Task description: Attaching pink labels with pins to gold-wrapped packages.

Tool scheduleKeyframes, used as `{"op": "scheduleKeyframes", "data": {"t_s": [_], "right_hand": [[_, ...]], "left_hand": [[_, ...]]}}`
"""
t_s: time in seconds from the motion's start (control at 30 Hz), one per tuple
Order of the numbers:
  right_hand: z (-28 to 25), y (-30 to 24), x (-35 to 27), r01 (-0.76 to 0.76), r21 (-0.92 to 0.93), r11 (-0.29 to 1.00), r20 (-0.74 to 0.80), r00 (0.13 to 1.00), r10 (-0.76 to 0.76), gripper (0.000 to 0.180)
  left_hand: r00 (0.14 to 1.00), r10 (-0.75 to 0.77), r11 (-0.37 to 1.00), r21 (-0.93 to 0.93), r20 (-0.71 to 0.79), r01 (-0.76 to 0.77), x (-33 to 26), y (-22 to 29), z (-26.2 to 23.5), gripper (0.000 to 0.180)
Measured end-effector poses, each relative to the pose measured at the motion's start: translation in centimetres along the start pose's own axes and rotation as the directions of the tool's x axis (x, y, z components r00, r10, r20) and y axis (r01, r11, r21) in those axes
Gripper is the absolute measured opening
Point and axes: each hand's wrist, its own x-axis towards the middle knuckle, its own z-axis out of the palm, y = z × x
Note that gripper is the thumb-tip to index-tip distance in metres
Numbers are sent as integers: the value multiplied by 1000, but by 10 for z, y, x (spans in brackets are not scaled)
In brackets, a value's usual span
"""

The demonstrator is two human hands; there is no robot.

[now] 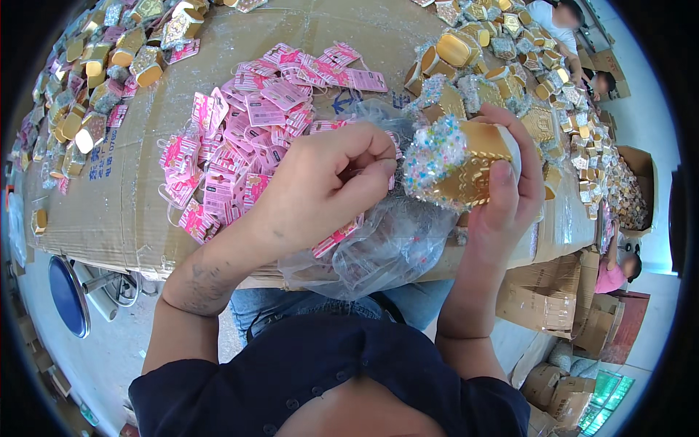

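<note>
My right hand [513,178] grips a small gold house ornament [477,164], its fingers wrapped round the pale base. Clear and coloured beads crust the ornament's roof, which faces left. Close beside it, my left hand [328,189] is closed in a pinch; whatever lies between thumb and forefinger is hidden. A bit of pink shows behind those fingertips. Under and left of my left hand spreads a heap of pink printed tags [266,113], some with string loops. Below both hands lies a crumpled clear plastic bag [371,255] on the table's near edge.
Cardboard [284,25] covers the table. More gold ornaments [95,62] pile up at the far left, and others [502,51] at the right. A blue stool [69,295] stands at lower left, open cartons [542,295] at lower right. Other people [561,25] sit along the right.
</note>
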Motion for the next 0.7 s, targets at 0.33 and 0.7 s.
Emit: {"op": "scheduleKeyframes", "data": {"t_s": [0.33, 0.7], "right_hand": [[-13, 11, 2, 194, -27, 981, 135, 973, -188, 67], [12, 27, -22, -455, 547, 703, 158, 881, 447, 53]], "left_hand": [[976, -129, 916, -356, 177, 186, 3, -4, 1, 4], [986, 169, 974, 152, -8, -166, -8, -3, 5, 10]]}}
